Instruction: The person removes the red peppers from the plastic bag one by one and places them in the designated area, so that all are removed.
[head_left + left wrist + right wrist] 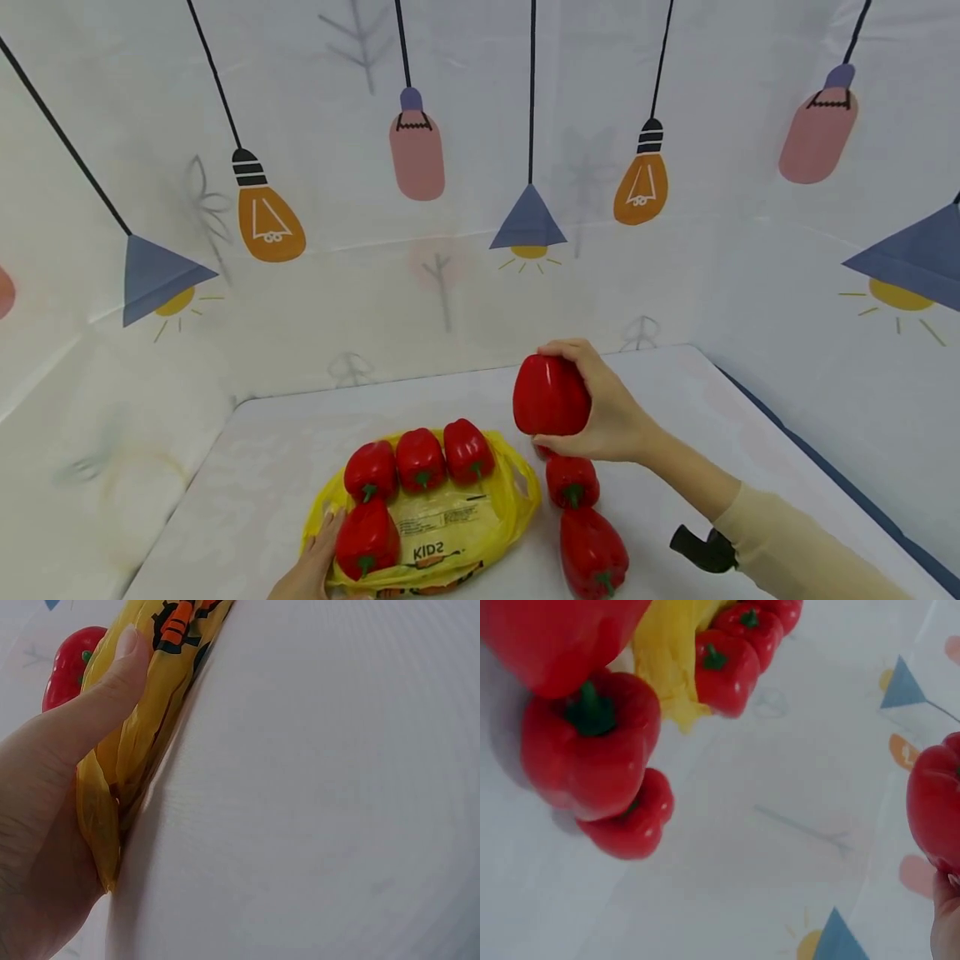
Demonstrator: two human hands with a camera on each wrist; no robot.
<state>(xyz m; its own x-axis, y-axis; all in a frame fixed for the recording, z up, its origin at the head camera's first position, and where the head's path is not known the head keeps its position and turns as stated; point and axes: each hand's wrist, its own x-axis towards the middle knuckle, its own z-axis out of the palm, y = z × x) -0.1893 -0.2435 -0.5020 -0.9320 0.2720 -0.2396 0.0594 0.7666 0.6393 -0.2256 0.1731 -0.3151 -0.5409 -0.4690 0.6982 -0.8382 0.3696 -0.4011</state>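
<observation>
My right hand (600, 417) grips a red bell pepper (551, 396) between thumb and fingers, raised over the table; the same bell pepper (936, 802) shows at the right edge of the right wrist view. My left hand (318, 554) holds the left side of a yellow plastic bag (450, 533), with its thumb (124, 682) lying along the plastic in the left wrist view and its other fingers hidden there. Several red bell peppers lie on the bag, three along its far side and another red bell pepper (367, 540) beside my left fingers.
Right of the bag, three red bell peppers lie in a line: a near pepper (592, 554), a middle pepper (572, 482) and one mostly hidden behind my right hand. The white table (300, 425) meets a cloth wall (465, 308) printed with lamps at the back.
</observation>
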